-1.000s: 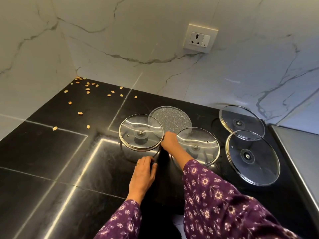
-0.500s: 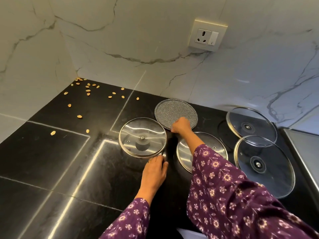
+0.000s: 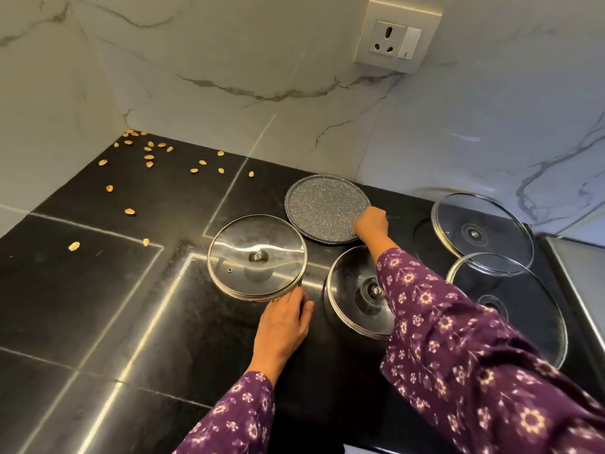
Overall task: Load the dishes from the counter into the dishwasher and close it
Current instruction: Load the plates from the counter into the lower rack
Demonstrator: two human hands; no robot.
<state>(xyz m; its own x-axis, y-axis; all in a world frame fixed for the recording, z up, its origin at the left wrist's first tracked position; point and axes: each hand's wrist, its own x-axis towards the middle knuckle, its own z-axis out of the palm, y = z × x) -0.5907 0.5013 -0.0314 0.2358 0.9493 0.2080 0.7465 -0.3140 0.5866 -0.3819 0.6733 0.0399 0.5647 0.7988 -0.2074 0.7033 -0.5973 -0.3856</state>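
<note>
A speckled grey round plate [image 3: 322, 206] lies flat at the back of the black counter [image 3: 98, 306]. My right hand [image 3: 371, 222] reaches over to its right rim, with fingers curled on that edge. In front of it lie two glass lids with metal rims: the left lid [image 3: 257, 257] and the middle lid [image 3: 355, 290], partly under my right sleeve. My left hand [image 3: 284, 319] lies flat on the counter, fingertips touching the left lid's near rim. Two larger glass lids [image 3: 481, 234] [image 3: 510, 309] overlap at the right.
Several pale nut shells [image 3: 149, 155] are scattered toward the back left corner. Marble walls close off the back and left, with a wall socket [image 3: 396, 36] above the plate. A steel surface [image 3: 582, 283] borders the counter on the right.
My right hand has moved from between the two small lids back to the speckled plate's right rim. My left hand has crept up to the left lid's near rim.
</note>
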